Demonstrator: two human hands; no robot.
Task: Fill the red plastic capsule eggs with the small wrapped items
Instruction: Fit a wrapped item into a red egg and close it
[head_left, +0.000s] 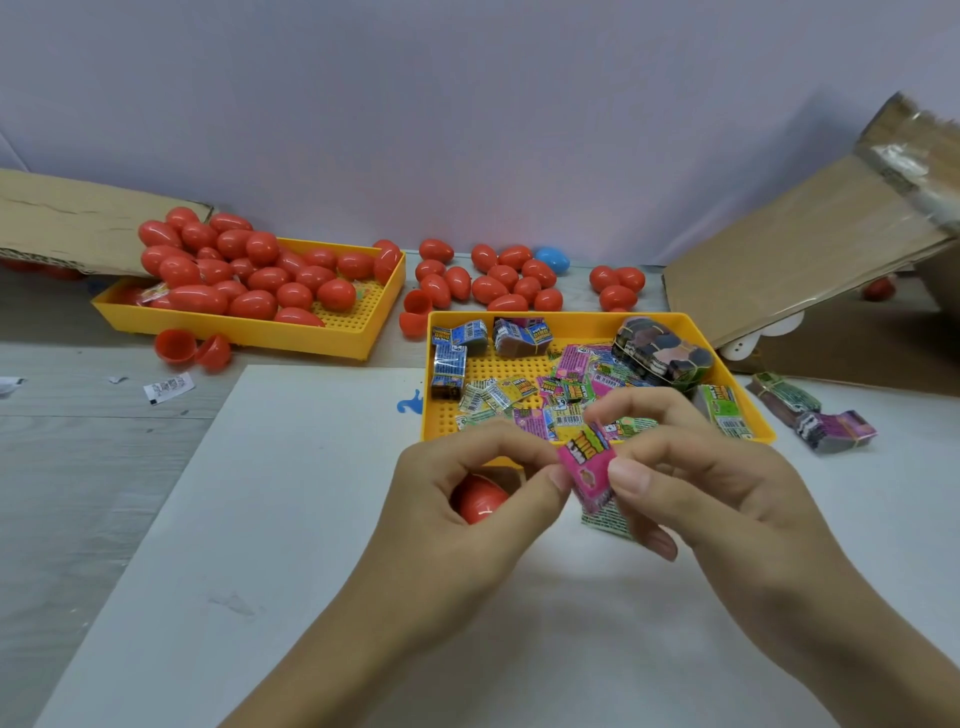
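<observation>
My left hand (457, 499) cups a red egg piece (478, 500) in its palm, and its thumb and forefinger touch the left edge of a pink wrapped item (589, 470). My right hand (691, 483) pinches that pink item between thumb and fingers, just in front of the near yellow tray (756, 415). That tray holds several small wrapped items (524, 400) in pink, green, yellow and blue. A second wrapped item (605, 519) shows under the pink one.
A far yellow tray (358, 338) is piled with red eggs (260, 275). More red eggs (493, 283) and a blue egg (553, 260) lie behind the near tray. Open egg halves (192, 348) sit at left. Cardboard flaps (810, 244) stand at right and left. Banded bundles (831, 426) lie at right.
</observation>
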